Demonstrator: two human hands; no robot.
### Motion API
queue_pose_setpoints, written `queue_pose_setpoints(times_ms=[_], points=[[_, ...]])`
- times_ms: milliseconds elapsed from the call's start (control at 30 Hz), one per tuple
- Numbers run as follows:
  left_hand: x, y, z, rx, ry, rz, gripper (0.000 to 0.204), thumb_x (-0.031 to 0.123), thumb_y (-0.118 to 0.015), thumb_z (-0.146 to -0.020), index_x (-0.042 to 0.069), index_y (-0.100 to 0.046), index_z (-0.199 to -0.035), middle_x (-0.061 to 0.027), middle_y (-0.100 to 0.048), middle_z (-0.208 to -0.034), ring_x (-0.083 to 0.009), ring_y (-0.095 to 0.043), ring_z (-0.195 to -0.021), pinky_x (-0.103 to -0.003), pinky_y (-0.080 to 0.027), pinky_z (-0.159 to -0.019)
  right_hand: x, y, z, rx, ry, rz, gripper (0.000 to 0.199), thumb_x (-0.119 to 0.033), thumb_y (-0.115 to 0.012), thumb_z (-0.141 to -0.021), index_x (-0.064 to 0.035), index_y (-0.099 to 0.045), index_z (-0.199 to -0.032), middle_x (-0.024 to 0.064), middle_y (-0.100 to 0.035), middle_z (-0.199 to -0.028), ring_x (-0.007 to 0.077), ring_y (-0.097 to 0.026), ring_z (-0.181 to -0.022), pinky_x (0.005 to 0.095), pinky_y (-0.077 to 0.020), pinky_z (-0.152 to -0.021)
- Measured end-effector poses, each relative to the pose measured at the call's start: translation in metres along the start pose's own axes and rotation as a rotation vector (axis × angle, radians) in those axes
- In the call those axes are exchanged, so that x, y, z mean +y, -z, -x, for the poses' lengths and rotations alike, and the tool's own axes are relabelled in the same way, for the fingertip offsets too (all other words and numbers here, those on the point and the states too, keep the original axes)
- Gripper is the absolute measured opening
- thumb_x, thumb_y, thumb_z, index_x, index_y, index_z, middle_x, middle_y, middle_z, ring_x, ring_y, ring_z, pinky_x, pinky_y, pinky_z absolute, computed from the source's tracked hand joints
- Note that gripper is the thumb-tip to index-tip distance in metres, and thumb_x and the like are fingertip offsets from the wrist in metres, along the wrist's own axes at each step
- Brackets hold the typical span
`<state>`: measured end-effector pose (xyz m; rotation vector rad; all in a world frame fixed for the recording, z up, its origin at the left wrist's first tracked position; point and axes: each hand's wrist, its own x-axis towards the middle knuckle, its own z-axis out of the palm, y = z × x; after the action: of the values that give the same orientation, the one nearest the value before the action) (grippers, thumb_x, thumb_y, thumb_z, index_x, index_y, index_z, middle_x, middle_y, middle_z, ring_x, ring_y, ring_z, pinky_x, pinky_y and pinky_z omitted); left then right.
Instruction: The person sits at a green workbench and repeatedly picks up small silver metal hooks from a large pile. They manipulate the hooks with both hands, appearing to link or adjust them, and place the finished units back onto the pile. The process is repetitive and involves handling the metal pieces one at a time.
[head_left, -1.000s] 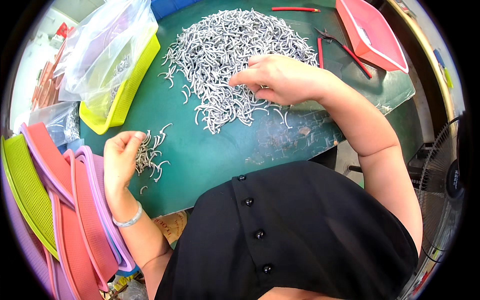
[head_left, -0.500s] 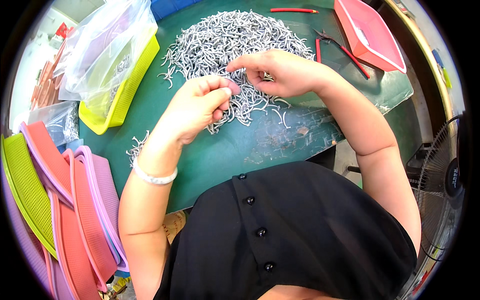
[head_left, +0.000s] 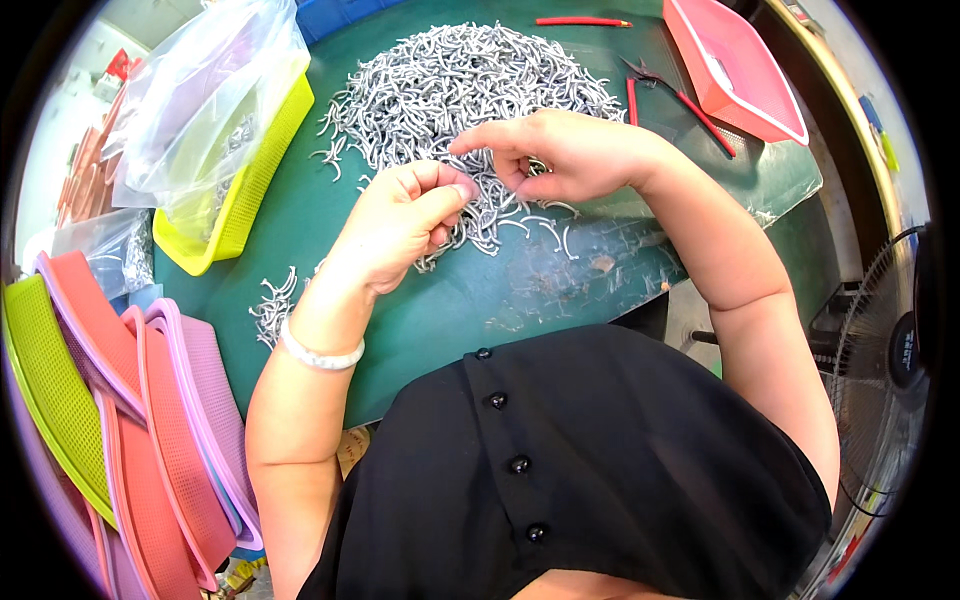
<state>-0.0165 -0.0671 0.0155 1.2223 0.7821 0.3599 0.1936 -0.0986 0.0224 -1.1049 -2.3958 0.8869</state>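
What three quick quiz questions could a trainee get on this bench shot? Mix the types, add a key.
1. True or false: the red-handled pliers lie to the right of the large pile of grey curved pieces.

2. Multiple choice: what lies over the yellow-green basket?
A) A folded cloth
B) Clear plastic
C) A metal lid

3. Short answer: which one has the bracelet at its wrist, the left hand or the right hand?

Key: 1. True. 2. B. 3. The left hand.
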Motion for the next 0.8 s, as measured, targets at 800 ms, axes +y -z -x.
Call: queue_pose_setpoints(times_ms=[800], points=[[-0.002, 0.007, -0.009, -0.086, 0.136, 0.339, 0.016, 0.013, -0.052, -0.084, -0.002, -0.058, -0.083, 0.0009, -0.047, -0.058, -0.0044, -0.036, -0.044, -0.016, -0.026, -0.038, 0.003, -0.001, 0.000, 0.074, 0.000, 0.096, 0.060, 0.000, -0.061, -0.065, -0.0065, -0.042, -0.122, 0.0051, -0.056, -0.072, 0.0214, -0.055, -0.068, 0.0326, -0.0452, -0.064]])
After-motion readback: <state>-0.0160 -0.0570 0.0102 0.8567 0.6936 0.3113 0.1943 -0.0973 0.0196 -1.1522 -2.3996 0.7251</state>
